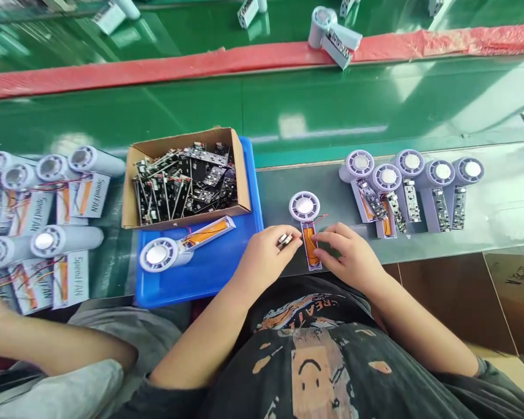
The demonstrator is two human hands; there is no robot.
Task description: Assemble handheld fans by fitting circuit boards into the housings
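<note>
A lilac handheld fan [304, 206] lies before me, its handle open toward me. Inside the handle show an orange battery [311, 247] and dark wires, and a thin red wire sticks out near the neck. My left hand [266, 253] is closed on a small circuit board [284, 240], mostly hidden by the fingers, at the handle's left edge. On the other side my right hand [349, 253] has thumb and forefinger apart, their tips at the handle's right edge by the wires. Whether those tips grip a wire is too small to tell.
A cardboard box [242, 174] of circuit boards sits on a blue tray [201, 291], beside another opened fan [159, 255]. Several fans with boards [413, 163] stand right; more fans [70, 244] lie left, near a co-worker's arm [61, 337]. Beyond, a red strip [179, 64] borders the green conveyor.
</note>
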